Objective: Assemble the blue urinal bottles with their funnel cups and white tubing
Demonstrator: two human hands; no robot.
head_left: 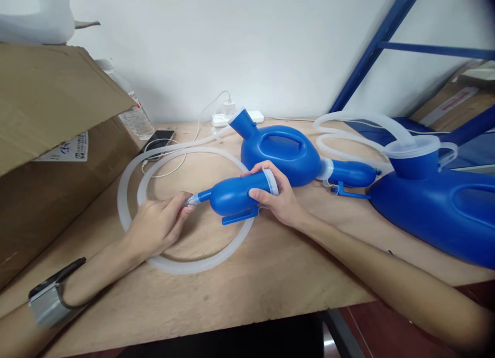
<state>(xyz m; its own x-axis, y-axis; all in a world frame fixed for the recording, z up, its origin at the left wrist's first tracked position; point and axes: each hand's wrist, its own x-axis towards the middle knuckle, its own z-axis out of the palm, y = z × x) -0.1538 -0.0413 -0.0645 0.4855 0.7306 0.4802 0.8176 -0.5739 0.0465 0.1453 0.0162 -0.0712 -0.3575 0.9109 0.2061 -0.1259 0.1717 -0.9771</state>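
Note:
My right hand is wrapped round the wide, white-rimmed end of a blue plastic urinal funnel, held tilted above the table. A blue clip-like handle hangs along its underside. At the funnel's narrow nozzle, my left hand is closed on the clear end of a hose; my fingers partly hide the joint. The translucent corrugated hose loops on the table and runs behind to the mouth of a blue urinal bottle, which has a grip hole and lies just behind the funnel.
A second blue bottle with a white cap, hose and another blue funnel stands on the right. Cardboard boxes crowd the left. Behind are a phone, a water bottle and a power strip. A blue metal frame rises at right.

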